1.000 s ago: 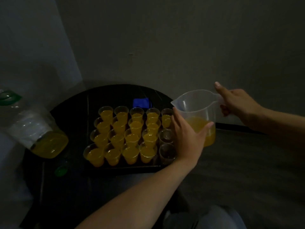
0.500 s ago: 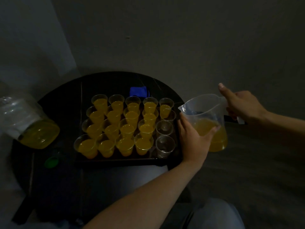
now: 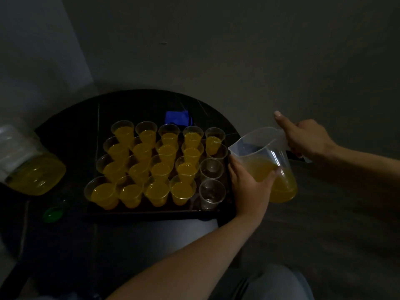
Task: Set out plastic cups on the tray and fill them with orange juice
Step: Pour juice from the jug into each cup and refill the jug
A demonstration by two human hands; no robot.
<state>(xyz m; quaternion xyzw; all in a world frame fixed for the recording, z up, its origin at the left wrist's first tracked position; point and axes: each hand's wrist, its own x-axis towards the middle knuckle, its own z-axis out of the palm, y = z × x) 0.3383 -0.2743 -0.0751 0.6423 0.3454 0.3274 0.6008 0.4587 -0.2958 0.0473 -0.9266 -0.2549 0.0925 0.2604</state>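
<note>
A clear plastic jug (image 3: 271, 156), about a third full of orange juice, hangs just right of the dark tray (image 3: 151, 213). My right hand (image 3: 307, 137) grips its handle, thumb pointing up. My left hand (image 3: 249, 187) wraps the jug's lower left side. The tray holds several clear cups filled with juice (image 3: 151, 167). Its right column has three empty cups, the nearest (image 3: 212, 193) and the middle one (image 3: 211, 168) plain to see, the third (image 3: 220, 151) partly hidden behind a filled cup.
The tray sits on a round black table (image 3: 65, 131) against a grey wall. A large juice bottle (image 3: 28, 163) stands open at the table's left, its green cap (image 3: 53, 214) lying in front. A blue object (image 3: 178, 118) lies behind the tray.
The jug has dropped lower and shifted right relative to the tray, off the cups. Both hands kept their hold on it.
</note>
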